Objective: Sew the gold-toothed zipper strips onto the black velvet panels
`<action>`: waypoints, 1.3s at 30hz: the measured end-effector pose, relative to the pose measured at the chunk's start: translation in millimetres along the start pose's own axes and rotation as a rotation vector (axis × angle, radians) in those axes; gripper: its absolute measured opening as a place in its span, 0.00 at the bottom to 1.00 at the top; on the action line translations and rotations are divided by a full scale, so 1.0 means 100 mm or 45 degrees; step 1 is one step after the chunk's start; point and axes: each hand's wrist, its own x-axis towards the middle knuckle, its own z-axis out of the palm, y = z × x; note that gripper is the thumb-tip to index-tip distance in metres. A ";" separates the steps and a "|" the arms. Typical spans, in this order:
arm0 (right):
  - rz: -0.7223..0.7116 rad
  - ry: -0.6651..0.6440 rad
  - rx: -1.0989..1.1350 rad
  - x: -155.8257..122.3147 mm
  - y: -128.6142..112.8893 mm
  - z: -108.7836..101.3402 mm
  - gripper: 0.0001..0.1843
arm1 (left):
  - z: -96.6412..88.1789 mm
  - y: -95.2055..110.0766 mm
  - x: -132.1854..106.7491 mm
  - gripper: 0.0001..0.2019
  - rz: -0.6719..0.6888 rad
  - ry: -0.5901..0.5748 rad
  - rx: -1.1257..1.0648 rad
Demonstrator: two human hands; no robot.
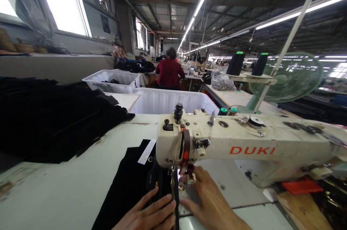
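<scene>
At the tabletop's (67,186) near edge, the black fabric (127,186) lies under the sewing machine's (244,147) presser foot (173,183). The left hand (148,215) and right hand (208,201) lie open and flat, apparently guiding a seam. Feeding further calls for steady, even pressure.

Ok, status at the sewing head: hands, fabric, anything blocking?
Left hand flat on black fabric piece. Right hand open beside presser foot of cream DUKI sewing machine. Heap of black fabric lies apart, far left.

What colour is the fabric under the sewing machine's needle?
The fabric is black, shown best in the head view.
</scene>
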 end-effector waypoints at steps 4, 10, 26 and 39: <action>-0.342 0.077 -0.268 0.07 0.06 0.17 0.15 | 0.05 0.02 -0.01 0.17 -0.052 -0.016 -0.057; -0.380 0.253 -0.555 0.11 0.04 0.38 0.16 | 0.45 0.08 -0.09 0.18 -0.209 0.224 -0.149; 0.050 0.193 -0.531 0.13 -0.19 0.30 0.05 | -0.32 0.25 0.07 0.32 -0.298 -0.035 -0.322; 0.284 0.115 -0.504 0.19 -0.28 0.41 0.10 | -0.22 0.18 0.09 0.33 -0.272 -0.238 -0.404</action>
